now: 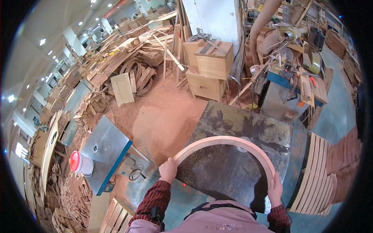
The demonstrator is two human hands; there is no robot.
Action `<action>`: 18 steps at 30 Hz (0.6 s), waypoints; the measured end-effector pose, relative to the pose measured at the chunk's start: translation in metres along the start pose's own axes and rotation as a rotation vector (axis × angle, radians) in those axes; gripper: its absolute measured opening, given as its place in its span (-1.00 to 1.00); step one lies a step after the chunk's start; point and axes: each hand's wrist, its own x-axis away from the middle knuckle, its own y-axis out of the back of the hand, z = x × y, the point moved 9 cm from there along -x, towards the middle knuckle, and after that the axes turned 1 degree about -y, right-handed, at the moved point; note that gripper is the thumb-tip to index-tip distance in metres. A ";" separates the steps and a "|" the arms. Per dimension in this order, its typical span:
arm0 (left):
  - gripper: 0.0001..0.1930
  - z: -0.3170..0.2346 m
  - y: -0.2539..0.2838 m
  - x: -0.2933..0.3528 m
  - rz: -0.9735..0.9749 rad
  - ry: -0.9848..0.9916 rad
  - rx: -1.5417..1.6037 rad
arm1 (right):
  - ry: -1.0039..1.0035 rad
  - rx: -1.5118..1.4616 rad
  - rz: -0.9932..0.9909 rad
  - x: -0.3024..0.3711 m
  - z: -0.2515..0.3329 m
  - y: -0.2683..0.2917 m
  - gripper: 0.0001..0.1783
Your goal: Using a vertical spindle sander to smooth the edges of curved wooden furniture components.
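Note:
A pale, half-ring curved wooden piece (211,142) arches away from me over a dark, stained metal machine table (233,118). My left hand (168,170) is closed round its left end, just beyond the table's left edge. My right hand (276,190) grips the other end, near the table's right side, fingers wrapped along the wood. A light round part (244,149) on the table shows at the inside of the curve, partly hidden by the wood. Whether the piece rests on the table or is held above it, I cannot tell.
At left stands a blue-edged metal machine table (107,138) with a red-lidded white bucket (82,164). Slatted curved wood (314,174) is stacked at right. Wooden boxes (208,64) stand by a white pillar (213,19); a cluttered machine (283,93) is at far right. Sawdust covers the floor.

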 end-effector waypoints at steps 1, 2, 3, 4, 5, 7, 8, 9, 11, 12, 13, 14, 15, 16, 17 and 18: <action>-0.55 0.005 0.000 0.001 -0.024 0.011 -0.015 | 0.068 0.043 -0.031 -0.002 0.002 -0.001 -0.40; -0.55 0.004 -0.003 0.000 -0.007 -0.013 -0.016 | 0.054 0.055 -0.012 -0.005 0.008 -0.001 -0.40; -0.55 0.014 -0.001 0.004 -0.040 0.026 -0.029 | 0.040 0.067 0.018 -0.014 0.016 -0.002 -0.40; -0.55 0.019 -0.004 0.010 -0.057 0.053 -0.036 | 0.094 0.088 0.014 -0.018 0.013 -0.007 -0.40; -0.59 0.027 -0.006 0.008 -0.060 0.075 -0.051 | 0.147 0.106 0.013 -0.026 0.009 -0.014 -0.39; -0.63 0.046 -0.014 0.015 -0.064 0.098 -0.070 | 0.184 0.144 0.054 -0.042 0.039 -0.020 -0.40; -0.62 0.060 -0.021 0.020 -0.052 0.148 -0.089 | 0.202 0.199 0.067 -0.050 0.042 -0.030 -0.41; -0.61 0.065 -0.022 0.024 -0.068 0.136 -0.103 | 0.218 0.253 0.071 -0.056 0.041 -0.038 -0.42; -0.58 0.060 -0.017 0.022 -0.002 0.142 -0.088 | 0.155 0.298 0.105 -0.063 0.043 -0.043 -0.42; -0.58 0.064 -0.018 0.022 0.006 0.129 -0.090 | 0.140 0.302 0.104 -0.068 0.050 -0.044 -0.42; -0.57 0.077 -0.016 0.026 -0.005 0.151 -0.077 | 0.179 0.314 0.119 -0.076 0.065 -0.052 -0.42; -0.55 0.087 -0.017 0.031 -0.015 0.174 -0.063 | 0.218 0.329 0.135 -0.082 0.076 -0.059 -0.41; -0.55 0.092 -0.015 0.030 -0.014 0.177 -0.069 | 0.219 0.324 0.140 -0.089 0.081 -0.067 -0.41; -0.53 0.098 -0.015 0.031 -0.005 0.203 -0.053 | 0.244 0.337 0.140 -0.095 0.087 -0.076 -0.41; -0.51 0.108 -0.012 0.032 -0.006 0.239 -0.036 | 0.283 0.345 0.138 -0.104 0.099 -0.084 -0.40; -0.51 0.116 -0.012 0.032 -0.013 0.253 -0.039 | 0.306 0.363 0.152 -0.112 0.112 -0.093 -0.41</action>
